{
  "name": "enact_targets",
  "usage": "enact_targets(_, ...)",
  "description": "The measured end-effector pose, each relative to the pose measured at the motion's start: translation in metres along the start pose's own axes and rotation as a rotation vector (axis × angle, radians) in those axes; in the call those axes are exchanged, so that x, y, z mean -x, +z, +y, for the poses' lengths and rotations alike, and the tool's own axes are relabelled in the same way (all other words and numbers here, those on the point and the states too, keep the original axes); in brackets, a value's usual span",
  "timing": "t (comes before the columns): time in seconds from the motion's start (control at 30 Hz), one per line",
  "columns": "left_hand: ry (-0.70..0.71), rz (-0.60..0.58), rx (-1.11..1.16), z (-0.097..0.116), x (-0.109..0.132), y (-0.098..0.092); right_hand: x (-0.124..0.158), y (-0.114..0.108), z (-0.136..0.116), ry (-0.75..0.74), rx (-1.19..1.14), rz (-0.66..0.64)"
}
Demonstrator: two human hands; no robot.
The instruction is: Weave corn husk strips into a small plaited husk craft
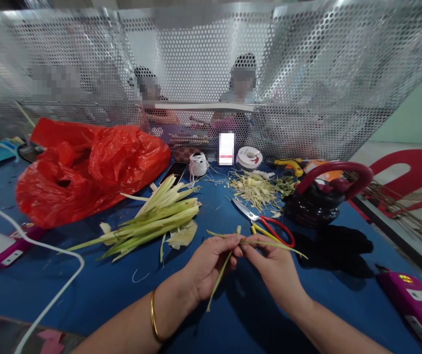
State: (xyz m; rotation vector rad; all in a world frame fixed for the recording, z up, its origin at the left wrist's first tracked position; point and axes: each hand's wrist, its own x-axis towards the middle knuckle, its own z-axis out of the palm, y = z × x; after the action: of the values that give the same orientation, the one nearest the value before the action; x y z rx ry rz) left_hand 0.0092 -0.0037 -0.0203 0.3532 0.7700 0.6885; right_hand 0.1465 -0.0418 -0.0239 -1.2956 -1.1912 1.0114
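My left hand point(211, 263) and my right hand point(271, 268) meet over the blue table point(196, 319), fingertips almost touching. Between them they pinch narrow green leaf strips point(218, 283) that cross each other. One end hangs down below my left fingers and another sticks out to the right, past my right hand. Just beyond my right hand lie scissors point(258, 217) with red handles and parted blades. Some yellow handle-like piece lies beneath their grips. Left of my hands is a pile of long pale-green husk-like leaves point(155, 221).
A red plastic bag point(96, 167) fills the back left. Behind my hands are white string point(198, 163), a white spool point(249, 158) and chopped leaf bits point(255, 189). A dark pot-shaped object with a red handle point(321, 196) stands right. Purple devices point(413, 305) flank me; a perforated metal screen point(196, 54) rises behind.
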Motion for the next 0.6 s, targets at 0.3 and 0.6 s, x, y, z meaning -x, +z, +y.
enact_targets(0.3, -0.034, 0.006, 0.003, 0.007, 0.008, 0.004, -0.007, -0.008, 0.005, -0.150, 0.132, -0.042)
enact_targets(0.6, 0.112, -0.016, -0.251, 0.004, 0.009, 0.001, -0.007, -0.020, -0.001, -0.847, 0.672, -0.020)
